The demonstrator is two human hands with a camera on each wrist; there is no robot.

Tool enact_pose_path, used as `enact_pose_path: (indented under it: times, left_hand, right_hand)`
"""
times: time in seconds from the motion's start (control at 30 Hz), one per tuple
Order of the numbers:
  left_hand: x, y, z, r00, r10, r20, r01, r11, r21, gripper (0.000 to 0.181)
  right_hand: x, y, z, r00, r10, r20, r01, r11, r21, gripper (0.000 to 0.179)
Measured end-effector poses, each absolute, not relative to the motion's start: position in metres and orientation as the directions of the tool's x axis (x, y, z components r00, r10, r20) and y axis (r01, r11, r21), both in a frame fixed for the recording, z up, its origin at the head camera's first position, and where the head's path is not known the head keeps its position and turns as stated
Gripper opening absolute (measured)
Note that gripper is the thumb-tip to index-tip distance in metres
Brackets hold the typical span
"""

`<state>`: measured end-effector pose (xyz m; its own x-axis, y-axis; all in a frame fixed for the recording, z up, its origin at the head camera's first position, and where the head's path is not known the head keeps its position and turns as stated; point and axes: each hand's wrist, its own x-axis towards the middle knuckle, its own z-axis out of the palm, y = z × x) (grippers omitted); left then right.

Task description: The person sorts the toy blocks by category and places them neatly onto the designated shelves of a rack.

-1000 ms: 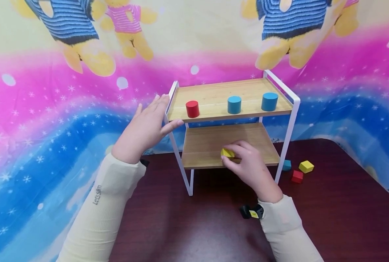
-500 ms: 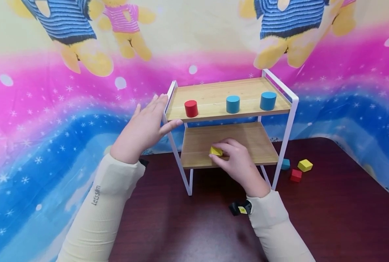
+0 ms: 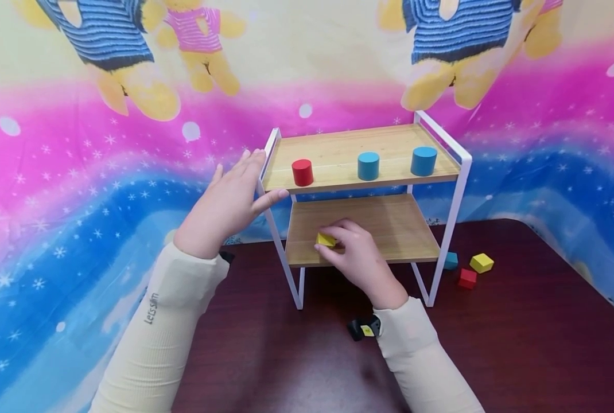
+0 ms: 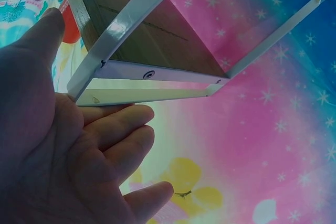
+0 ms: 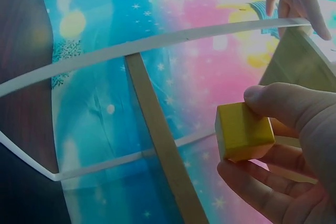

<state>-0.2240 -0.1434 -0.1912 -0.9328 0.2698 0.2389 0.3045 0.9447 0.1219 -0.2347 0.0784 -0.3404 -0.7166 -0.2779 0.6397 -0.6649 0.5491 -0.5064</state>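
Between thumb and fingers my right hand (image 3: 356, 252) pinches a yellow cube (image 5: 244, 132), held over the left part of the lower shelf (image 3: 389, 229). Whether the cube touches that shelf I cannot tell. My left hand (image 3: 226, 203) rests with straight fingers against the upper left side of the white-framed rack (image 3: 281, 261). In the left wrist view the fingers (image 4: 121, 129) lie along the white bar. On the upper shelf (image 3: 338, 143) stand a red cylinder (image 3: 302, 172) at the left and two blue cylinders, one nearer the middle (image 3: 368, 166) and one at the right (image 3: 423, 161).
On the dark table (image 3: 519, 344) right of the rack lie a yellow block (image 3: 481, 263), a red block (image 3: 467, 279) and a blue block (image 3: 450, 261), the last partly behind the rack's right leg. A printed cloth (image 3: 131, 149) hangs behind.
My right hand has moved left along the lower shelf, carrying the yellow cube from its middle to its left part. The left hand stays against the rack.
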Motion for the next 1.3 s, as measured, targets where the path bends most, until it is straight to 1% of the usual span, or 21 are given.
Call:
enact_pose_path:
  times: [0.27, 0.57, 0.73, 1.0, 1.3]
  left_hand:
    - [-0.224, -0.144, -0.192, -0.930, 0.275, 0.245, 0.312, 0.941, 0.128, 0.092]
    - [-0.224, -0.145, -0.193, -0.928, 0.277, 0.250, 0.315, 0.940, 0.128, 0.092]
    - [-0.224, -0.145, -0.194, -0.925, 0.279, 0.257, 0.318, 0.940, 0.124, 0.092]
    - [-0.225, -0.144, -0.194, -0.924, 0.282, 0.260, 0.321, 0.939, 0.121, 0.092]
    - [-0.225, -0.145, -0.194, -0.922, 0.287, 0.259, 0.328, 0.936, 0.129, 0.091]
  right_hand:
    - [-0.236, 0.067, -0.344, -0.741, -0.283, 0.609, -0.644, 0.556, -0.525, 0.030]
    - [-0.238, 0.056, -0.342, -0.717, -0.306, 0.626, -0.673, 0.535, -0.510, 0.028]
    - [-0.239, 0.051, -0.341, -0.718, -0.317, 0.620, -0.676, 0.533, -0.510, 0.027]
    - [-0.244, 0.044, -0.341, -0.739, -0.349, 0.576, -0.659, 0.552, -0.511, 0.027]
    - [-0.246, 0.035, -0.341, -0.755, -0.387, 0.529, -0.651, 0.541, -0.533, 0.027]
